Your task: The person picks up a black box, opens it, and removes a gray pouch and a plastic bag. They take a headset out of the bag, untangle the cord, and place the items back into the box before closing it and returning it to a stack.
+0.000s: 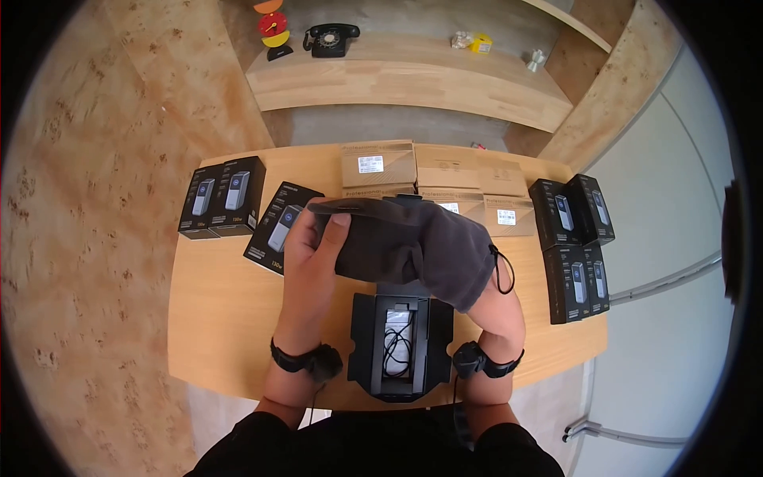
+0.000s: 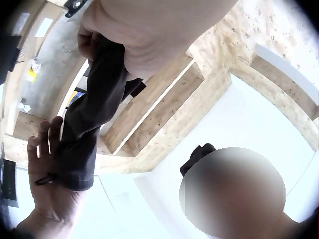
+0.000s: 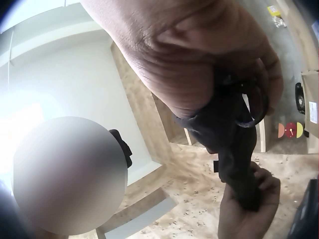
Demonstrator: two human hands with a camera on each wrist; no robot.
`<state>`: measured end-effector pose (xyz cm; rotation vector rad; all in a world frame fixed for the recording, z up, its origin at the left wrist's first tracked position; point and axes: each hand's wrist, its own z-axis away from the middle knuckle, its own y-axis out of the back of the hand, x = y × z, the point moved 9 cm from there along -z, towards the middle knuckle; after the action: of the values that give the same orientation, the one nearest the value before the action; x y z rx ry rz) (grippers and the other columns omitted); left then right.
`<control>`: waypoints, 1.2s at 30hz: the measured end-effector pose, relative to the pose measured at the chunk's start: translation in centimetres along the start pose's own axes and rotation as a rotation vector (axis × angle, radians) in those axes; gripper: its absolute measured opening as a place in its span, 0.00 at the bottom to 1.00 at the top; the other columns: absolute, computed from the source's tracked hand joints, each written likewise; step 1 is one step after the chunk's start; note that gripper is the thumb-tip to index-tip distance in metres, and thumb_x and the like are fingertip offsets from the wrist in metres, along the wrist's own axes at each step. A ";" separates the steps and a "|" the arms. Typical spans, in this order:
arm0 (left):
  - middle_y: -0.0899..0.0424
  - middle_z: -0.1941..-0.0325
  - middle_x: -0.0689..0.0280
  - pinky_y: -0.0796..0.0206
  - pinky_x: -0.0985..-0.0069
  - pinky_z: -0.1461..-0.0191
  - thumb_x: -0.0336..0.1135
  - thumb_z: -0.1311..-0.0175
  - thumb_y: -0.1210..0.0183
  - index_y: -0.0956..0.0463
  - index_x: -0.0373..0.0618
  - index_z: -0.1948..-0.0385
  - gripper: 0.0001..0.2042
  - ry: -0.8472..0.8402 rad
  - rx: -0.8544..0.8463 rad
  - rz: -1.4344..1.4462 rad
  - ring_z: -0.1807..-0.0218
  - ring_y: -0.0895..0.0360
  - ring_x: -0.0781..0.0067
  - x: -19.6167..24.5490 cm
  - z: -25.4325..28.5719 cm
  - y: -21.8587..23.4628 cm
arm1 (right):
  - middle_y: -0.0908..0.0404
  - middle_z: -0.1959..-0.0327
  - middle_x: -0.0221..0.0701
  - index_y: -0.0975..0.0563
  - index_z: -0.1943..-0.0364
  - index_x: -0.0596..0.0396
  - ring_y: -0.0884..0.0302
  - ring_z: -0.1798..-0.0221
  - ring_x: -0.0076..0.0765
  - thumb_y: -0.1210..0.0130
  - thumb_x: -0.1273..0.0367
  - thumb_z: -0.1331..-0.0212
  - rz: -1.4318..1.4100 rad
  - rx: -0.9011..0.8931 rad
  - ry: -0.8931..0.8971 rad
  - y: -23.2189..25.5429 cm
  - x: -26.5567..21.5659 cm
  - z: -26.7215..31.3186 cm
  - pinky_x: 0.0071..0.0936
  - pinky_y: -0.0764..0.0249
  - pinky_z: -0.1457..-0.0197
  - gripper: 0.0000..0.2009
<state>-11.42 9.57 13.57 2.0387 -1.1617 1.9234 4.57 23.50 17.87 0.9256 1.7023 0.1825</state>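
A dark grey fabric pouch (image 1: 381, 246) is held up above the table. My left hand (image 1: 310, 254) grips its left end, thumb on the near face. At the drawstring end, my right hand (image 1: 499, 306) is mostly hidden behind the fabric in the head view. The left wrist view shows the right hand (image 2: 47, 184) with straightened fingers, the pouch (image 2: 79, 149) lying against its palm and the black cord loop beside it. Below the pouch stands an opened black box (image 1: 366, 342), with a coiled black cable (image 1: 397, 350) over a pale packet inside.
Black printed boxes stand on the table's left (image 1: 230, 195) and right (image 1: 568, 278). Brown cartons (image 1: 378, 163) are stacked at the back. Behind the table (image 1: 222, 318), a wooden shelf (image 1: 397, 79) holds a black telephone (image 1: 330, 40) and small objects.
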 end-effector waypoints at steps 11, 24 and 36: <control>0.19 0.54 0.73 0.32 0.82 0.42 0.35 0.19 0.42 0.21 0.40 0.49 0.09 -0.029 -0.096 -0.044 0.50 0.24 0.85 -0.1 -0.1 0.0 | 0.20 0.34 0.42 0.25 0.32 0.60 0.23 0.31 0.49 0.39 0.76 0.35 -0.016 0.091 -0.067 -0.4 1.2 0.9 0.36 0.30 0.27 0.25; 0.20 0.56 0.73 0.34 0.84 0.45 0.35 0.19 0.43 0.22 0.38 0.49 0.09 -0.115 -0.118 -0.112 0.52 0.26 0.85 1.0 0.2 -0.6 | 0.21 0.34 0.43 0.25 0.34 0.61 0.23 0.33 0.52 0.36 0.77 0.39 -0.052 -0.020 0.081 -2.1 0.8 1.1 0.37 0.29 0.28 0.26; 0.19 0.55 0.71 0.33 0.83 0.46 0.35 0.19 0.43 0.22 0.37 0.50 0.10 -0.161 -0.182 -0.186 0.53 0.25 0.84 1.6 0.5 -1.0 | 0.21 0.36 0.37 0.28 0.34 0.63 0.24 0.33 0.36 0.36 0.77 0.36 -0.300 -0.003 -0.034 -2.8 2.1 1.2 0.32 0.30 0.28 0.26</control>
<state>-10.61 9.25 15.30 2.1492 -1.0886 1.5357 4.15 22.62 14.34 0.6566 1.7847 -0.0306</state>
